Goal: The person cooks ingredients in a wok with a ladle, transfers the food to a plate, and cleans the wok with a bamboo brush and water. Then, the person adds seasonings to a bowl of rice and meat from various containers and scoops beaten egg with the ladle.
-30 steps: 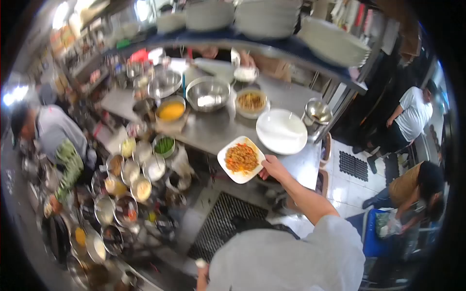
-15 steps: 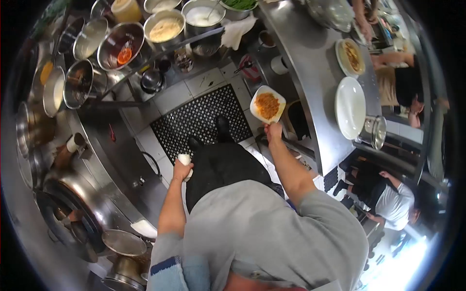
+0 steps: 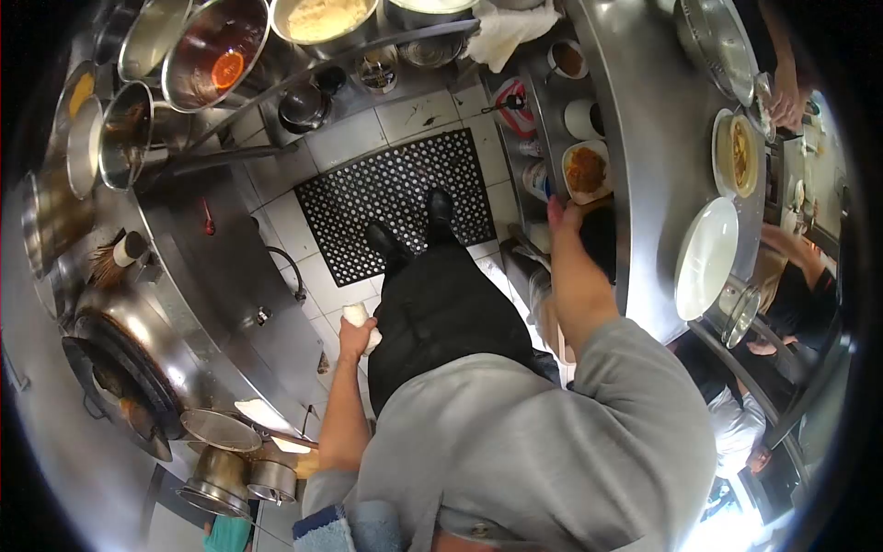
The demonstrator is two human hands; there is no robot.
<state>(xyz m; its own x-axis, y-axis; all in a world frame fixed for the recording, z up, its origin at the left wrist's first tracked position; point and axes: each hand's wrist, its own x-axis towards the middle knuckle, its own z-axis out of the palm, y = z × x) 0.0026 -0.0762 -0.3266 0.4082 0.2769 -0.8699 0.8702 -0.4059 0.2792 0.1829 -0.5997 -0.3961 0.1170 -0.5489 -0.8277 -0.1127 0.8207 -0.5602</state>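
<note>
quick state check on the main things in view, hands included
left hand: closed around the white cloth
white cloth: bunched up
white dish: holding orange-brown food
right hand: at the white dish's edge, grip unclear
white plate: no food visible on it
steel bowl: an orange piece inside
floor mat: lying flat

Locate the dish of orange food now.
In the head view, the dish is right of centre, at the right hand, beside the white container, left of the steel counter.
</note>
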